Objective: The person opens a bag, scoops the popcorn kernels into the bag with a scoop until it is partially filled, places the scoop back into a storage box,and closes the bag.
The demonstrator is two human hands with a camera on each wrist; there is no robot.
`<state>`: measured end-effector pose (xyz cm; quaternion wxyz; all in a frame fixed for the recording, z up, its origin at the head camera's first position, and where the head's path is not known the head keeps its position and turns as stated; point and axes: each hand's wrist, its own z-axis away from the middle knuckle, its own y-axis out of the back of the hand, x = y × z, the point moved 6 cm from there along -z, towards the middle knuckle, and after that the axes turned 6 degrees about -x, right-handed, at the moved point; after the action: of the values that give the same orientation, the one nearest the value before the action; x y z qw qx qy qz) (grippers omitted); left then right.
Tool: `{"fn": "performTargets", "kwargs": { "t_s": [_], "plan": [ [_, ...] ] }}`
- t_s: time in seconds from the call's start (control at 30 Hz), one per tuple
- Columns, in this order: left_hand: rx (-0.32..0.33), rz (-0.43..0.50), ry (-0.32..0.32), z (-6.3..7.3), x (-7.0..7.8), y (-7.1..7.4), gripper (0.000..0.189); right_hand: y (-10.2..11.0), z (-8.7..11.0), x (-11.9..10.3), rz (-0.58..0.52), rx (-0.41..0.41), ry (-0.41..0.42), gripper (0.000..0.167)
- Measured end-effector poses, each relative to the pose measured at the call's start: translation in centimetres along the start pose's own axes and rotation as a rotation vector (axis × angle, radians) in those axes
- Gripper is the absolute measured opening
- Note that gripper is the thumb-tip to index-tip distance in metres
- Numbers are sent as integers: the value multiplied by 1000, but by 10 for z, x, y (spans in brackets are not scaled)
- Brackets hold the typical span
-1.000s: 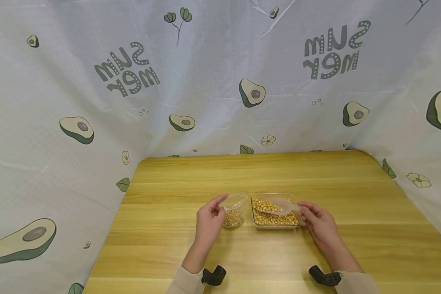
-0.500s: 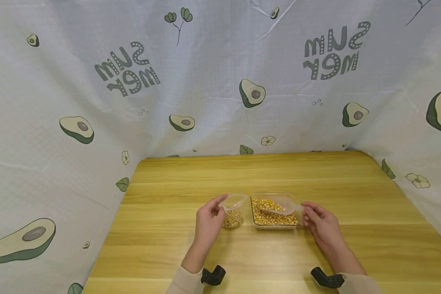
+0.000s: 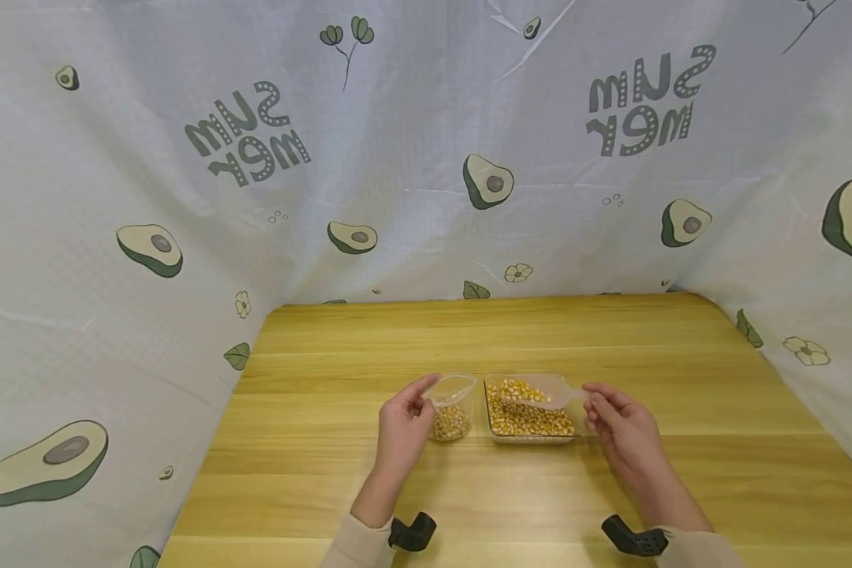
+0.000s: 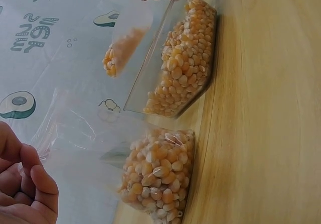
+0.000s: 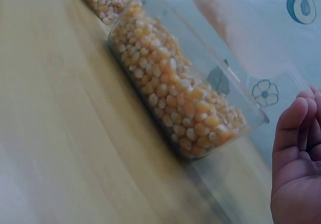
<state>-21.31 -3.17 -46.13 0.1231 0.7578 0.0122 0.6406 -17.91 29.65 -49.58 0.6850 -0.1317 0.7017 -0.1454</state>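
My left hand (image 3: 405,430) pinches the upper edge of a clear plastic bag (image 4: 75,148) that stands open on the table, its lower part filled with corn kernels (image 4: 158,174). Just right of the bag sits a clear rectangular container (image 3: 532,439), also holding corn kernels (image 5: 165,78). With thumb and fingers, my right hand (image 3: 628,438) grips the handle of a translucent scoop (image 3: 555,390). Loaded with kernels, the scoop hangs above the container, its mouth toward the bag; both wrist views show it raised over the rim.
Everything stands on a wooden table (image 3: 341,347). A white curtain (image 3: 412,197) with avocado prints hangs behind it and along both sides. Black wrist mounts (image 3: 413,532) sit on both forearms.
The right hand and the loaded scoop have shifted slightly right, and the scoop now sits a little higher over the container. The left hand and the bag have stayed in place.
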Motion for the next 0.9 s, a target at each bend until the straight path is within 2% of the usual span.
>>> {"fn": "performTargets", "kwargs": {
  "t_s": [0.27,0.47,0.9],
  "plan": [
    [13,-8,-19,1,3,1,42,-6,0,-8,21,-4,-10,18],
    [21,-10,-27,1,3,0,42,-13,-1,-13,21,-20,15,18],
    [12,-4,-17,0,2,-1,42,-40,-7,-26,-5,-80,50,19]
  ]
}}
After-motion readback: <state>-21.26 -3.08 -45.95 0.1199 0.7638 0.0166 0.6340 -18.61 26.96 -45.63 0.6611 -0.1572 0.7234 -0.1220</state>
